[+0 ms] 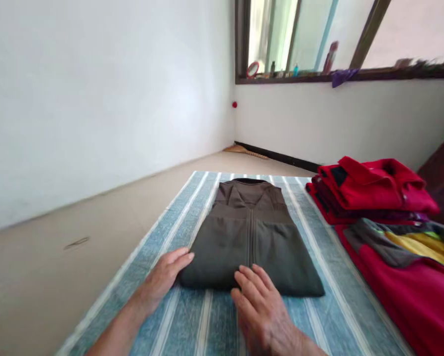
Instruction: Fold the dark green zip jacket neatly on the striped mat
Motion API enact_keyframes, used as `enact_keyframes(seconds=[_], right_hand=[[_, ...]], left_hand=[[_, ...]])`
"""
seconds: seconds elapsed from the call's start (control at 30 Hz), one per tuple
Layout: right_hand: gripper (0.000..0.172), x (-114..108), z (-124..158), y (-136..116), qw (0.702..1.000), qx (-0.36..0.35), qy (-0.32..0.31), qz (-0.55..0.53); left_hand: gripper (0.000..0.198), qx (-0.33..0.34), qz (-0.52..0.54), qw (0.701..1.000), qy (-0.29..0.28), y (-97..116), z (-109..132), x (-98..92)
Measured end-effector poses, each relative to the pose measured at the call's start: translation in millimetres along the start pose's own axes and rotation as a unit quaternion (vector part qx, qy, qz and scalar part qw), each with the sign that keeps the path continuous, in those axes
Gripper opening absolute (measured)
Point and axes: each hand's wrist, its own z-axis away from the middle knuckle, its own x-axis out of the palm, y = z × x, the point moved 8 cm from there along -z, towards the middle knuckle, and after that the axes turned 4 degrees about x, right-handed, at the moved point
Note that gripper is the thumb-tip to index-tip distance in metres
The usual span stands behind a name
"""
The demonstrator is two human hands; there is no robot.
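Right hand (261, 309) lies nearest the camera, open with fingers spread, its fingertips resting on the near folded edge of a dark olive zip-front jacket (249, 242). Left hand (166, 277) lies open against the jacket's left edge, apart from the right; neither hand clamps the cloth. The jacket lies flat, collar pointing away from the person, on a blue-striped floor mat (158, 237). Risk: uneven hand pressure could shift the jacket or loosen its folds, and its right corner, near the stacked red garments (370, 190), could catch them. Any sleeves and tucked layers are hidden; the frame edge cuts off a red-and-yellow garment (403, 277).
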Motion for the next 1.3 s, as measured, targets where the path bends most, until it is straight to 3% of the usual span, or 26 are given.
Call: enact_keyframes(seconds=[0.13,0.27,0.37,0.47,0.57,0.97,1.13,1.3], right_hand=[[0.023,-20,-17,43,0.997,0.068,0.025,0.001],[0.02,-37,-13,122,0.969,0.243,0.009,0.038],[0.026,-41,8,181,0.912,0.396,-0.056,0.09],[0.031,-35,34,216,0.844,0.513,-0.138,0.077],[0.031,-27,45,226,0.814,0.553,-0.174,0.033],[0.037,-13,63,232,0.752,0.629,-0.136,-0.141],[0.049,-11,58,223,0.727,0.642,-0.131,-0.207],[0.058,-11,56,215,0.667,0.67,-0.108,-0.308]], left_hand=[[0.039,-0.009,0.011,1.0,0.016,0,0,-3.4],[0.036,-0.012,0.052,0.999,-0.011,8,4,0.8],[0.034,-0.018,0.073,0.997,-0.001,6,4,0.1],[0.035,-0.024,0.07,0.997,0.03,-3,1,-4.4],[0.037,-0.025,0.065,0.996,0.047,-11,-2,-7.5],[0.048,-0.062,0.144,0.987,0.028,-47,-13,-1.3],[0.047,-0.091,0.178,0.979,0.035,-49,-11,-0.3],[0.043,-0.1,0.2,0.974,0.032,-42,-6,-2.0]])
